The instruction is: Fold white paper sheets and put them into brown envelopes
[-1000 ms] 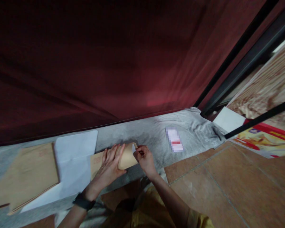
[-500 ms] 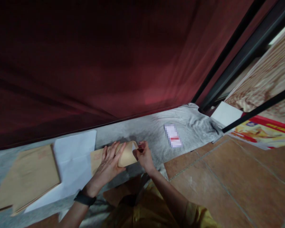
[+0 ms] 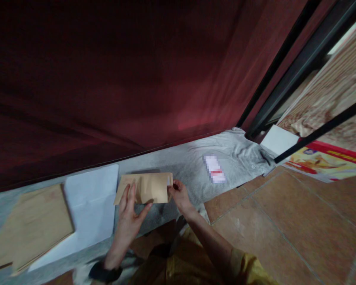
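Resting L hand point(image 3: 131, 215) on brown env point(image 3: 156, 188), fingers spread, R hand point(image 3: 181, 198) pinching its R end.

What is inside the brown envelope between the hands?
A white sliver, possibly paper, shows at the end of the envelope beside the right hand; the envelope covers any other contents, so I can't tell.

Left grip point(image 3: 129, 215) spread on folded brown paper point(image 3: 154, 188), right grip point(image 3: 179, 194) pinching its end, grey cloth point(image 3: 192, 174) beneath
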Tool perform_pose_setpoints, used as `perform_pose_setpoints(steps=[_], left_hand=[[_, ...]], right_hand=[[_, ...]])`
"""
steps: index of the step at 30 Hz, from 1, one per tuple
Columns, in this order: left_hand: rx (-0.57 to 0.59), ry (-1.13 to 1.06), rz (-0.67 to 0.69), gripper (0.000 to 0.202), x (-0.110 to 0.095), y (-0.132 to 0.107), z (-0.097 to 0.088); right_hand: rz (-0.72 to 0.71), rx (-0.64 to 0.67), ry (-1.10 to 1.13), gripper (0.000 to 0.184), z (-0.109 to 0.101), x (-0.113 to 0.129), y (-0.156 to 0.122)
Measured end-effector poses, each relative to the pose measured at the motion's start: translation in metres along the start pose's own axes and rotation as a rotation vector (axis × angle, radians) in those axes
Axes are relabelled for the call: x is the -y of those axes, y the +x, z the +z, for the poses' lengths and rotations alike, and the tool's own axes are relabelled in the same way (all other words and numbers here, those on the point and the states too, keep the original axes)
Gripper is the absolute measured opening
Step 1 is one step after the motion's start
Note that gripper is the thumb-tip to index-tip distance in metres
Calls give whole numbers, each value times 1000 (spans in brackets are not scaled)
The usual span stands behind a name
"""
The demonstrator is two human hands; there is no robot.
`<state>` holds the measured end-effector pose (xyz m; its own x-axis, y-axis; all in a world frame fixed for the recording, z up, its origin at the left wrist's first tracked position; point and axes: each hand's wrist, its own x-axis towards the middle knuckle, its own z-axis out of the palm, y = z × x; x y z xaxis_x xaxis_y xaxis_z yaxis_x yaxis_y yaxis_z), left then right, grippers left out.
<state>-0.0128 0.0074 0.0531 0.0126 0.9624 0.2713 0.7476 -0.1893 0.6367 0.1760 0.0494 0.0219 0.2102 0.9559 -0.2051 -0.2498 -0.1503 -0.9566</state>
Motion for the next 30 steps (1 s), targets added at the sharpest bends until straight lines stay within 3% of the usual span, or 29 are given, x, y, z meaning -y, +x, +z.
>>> perform_pose_setpoints(steps=[2,5,7,9,12,16,22,26,30], left_hand=[[-110,-281,-334,77,-2,-18,10],[-156,-785,-752,58,-12,-37,24],[-136,-1083,-916,41,-24,-38,31],[-64,-1273,-996,27,-36,-30,35],[-8,-1385,-1007,18,-51,-15,40],[-83,-1325,-989,20,-55,-6,42],[10,-1126,-844,29,-38,-2,26],[45,-975,-770,36,-26,6,16],[87,-859,-720,45,-13,14,13]], right_hand=[[-3,-12,38,13,3,-2,-2],[2,-24,89,17,8,-5,-7],[-1,-46,106,17,12,-8,-11],[-5,-69,101,15,15,-10,-15],[-5,-84,102,14,20,-11,-19],[9,-56,132,17,20,-10,-22],[98,71,218,28,15,-1,-22],[142,128,158,21,14,-4,-20],[30,82,35,28,0,-15,-20]])
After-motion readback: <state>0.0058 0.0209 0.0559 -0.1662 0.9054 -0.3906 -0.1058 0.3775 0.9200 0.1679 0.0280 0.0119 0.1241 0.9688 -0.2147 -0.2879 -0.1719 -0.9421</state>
